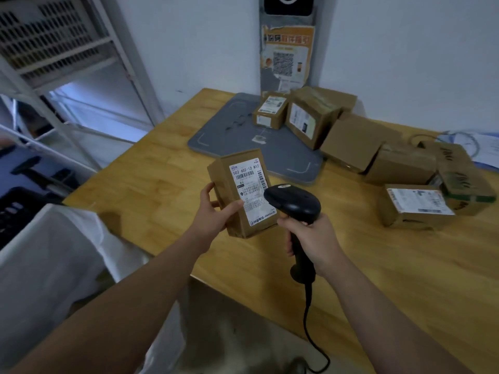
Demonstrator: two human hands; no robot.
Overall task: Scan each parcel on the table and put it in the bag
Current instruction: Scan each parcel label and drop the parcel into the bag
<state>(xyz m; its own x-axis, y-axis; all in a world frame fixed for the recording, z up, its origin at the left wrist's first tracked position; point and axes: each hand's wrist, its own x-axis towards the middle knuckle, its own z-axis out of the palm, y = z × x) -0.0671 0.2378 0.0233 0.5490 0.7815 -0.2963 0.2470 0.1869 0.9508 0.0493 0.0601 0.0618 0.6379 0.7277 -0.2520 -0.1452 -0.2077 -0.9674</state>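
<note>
Head view: a person's left hand [213,211] is gripping a brown parcel [235,209] above the wooden table [151,179], thumb pressing on the labelled face and the other fingers wrapping round the far side. The right hand [310,236] is clenching round the handle of a black scanner [294,203], whose head is pointing at the parcel's shipping label [252,190], just beside the left thumb. The scanner's cable [310,327] is trailing down below the right wrist.

The job is looking only partly done. This parcel is being scanned and is not yet bagged, while several more boxes are waiting well beyond the right-hand fingers: a small box [270,112] and a tilted larger box [310,117] on a grey mat [224,136], and a labelled box [415,206] among others further right. The white bag [54,260] is hanging open-sided below and to the left of the left hand, beside the table edge; whether anything is lying inside it cannot be told.

Nothing is blocking the path from the left fingers to the bag. A torn poster [287,58] is peeling on the wall behind.
</note>
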